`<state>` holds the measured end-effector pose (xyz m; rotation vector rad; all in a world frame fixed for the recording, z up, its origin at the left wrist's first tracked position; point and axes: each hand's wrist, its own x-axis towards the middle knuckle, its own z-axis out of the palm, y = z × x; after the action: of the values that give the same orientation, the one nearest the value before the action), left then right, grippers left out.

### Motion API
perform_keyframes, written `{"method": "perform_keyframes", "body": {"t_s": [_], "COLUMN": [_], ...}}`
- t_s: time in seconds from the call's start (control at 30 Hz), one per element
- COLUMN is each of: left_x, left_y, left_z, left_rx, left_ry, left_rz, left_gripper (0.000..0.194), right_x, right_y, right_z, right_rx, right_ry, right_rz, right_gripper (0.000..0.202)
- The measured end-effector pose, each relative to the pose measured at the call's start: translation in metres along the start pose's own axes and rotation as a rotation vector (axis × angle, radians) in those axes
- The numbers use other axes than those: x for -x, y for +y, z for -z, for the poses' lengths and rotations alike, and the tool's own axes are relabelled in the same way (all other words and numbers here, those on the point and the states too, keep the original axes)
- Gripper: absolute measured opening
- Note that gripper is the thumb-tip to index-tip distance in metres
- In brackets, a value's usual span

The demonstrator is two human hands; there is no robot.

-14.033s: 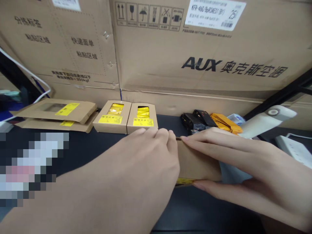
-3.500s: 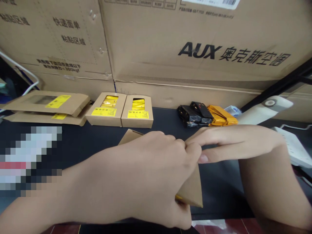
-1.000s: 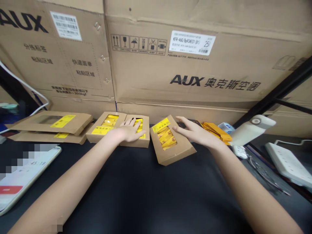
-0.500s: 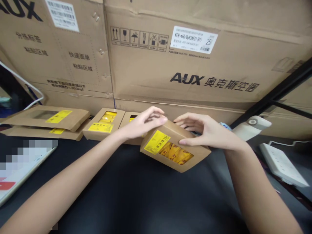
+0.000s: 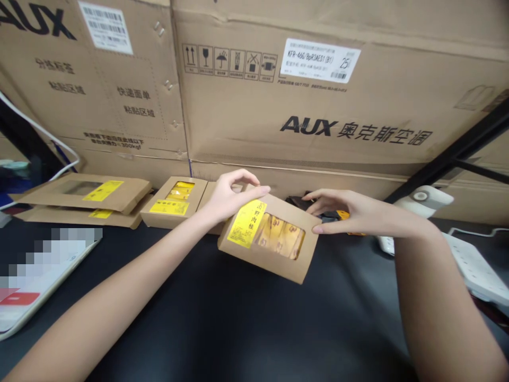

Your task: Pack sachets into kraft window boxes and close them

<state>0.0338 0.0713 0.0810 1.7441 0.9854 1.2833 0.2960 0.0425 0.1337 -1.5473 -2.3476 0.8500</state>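
Note:
My left hand (image 5: 231,195) is closed on the top left edge of a brown cardboard window box (image 5: 271,261). The box is tilted, its front facing me, above the black table. It bears a yellow label (image 5: 247,223), and yellow-gold packets (image 5: 280,233) show through its window. My right hand (image 5: 352,213) is by the box's right edge, fingers and thumb apart, not gripping it. Whether the thumb tip still touches that edge I cannot tell. Behind my left hand stands another brown box, partly hidden, beside a similar window box (image 5: 164,219).
Flattened brown cartons (image 5: 131,197) with yellow labels are stacked at the left. A tablet-like screen (image 5: 43,289) lies before them. At the right are a white handheld device (image 5: 423,200) and a white power strip (image 5: 469,260). Large AUX cartons (image 5: 238,116) line the back.
My right hand has moved right and loosened from the box. The box has turned its front more towards me and shifted slightly left, still in my left hand.

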Motion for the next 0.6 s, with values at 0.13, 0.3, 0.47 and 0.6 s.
{"method": "perform_keyframes", "body": {"t_s": [0.13, 0.3, 0.47, 0.6], "left_x": [-0.007, -0.011, -0.005, 0.0], "left_y": [-0.01, -0.025, -0.016, -0.011], "left_z": [0.002, -0.005, -0.011, -0.017], "left_rx": [0.2, 0.442, 0.368, 0.197], "left_ry": [0.147, 0.534, 0.377, 0.214], "left_rz": [0.136, 0.275, 0.371, 0.231], "left_gripper": [0.026, 0.031, 0.027, 0.031], "right_x": [-0.001, -0.018, -0.04, -0.056], "right_y": [-0.008, -0.004, 0.004, 0.015], "right_z": [-0.005, -0.024, -0.041, -0.049], "right_rx": [-0.085, -0.222, -0.398, -0.566], "right_ry": [0.027, 0.382, 0.497, 0.604], "right_rz": [-0.031, 0.007, 0.072, -0.035], "right_gripper": [0.071, 0.093, 0.078, 0.072]}}
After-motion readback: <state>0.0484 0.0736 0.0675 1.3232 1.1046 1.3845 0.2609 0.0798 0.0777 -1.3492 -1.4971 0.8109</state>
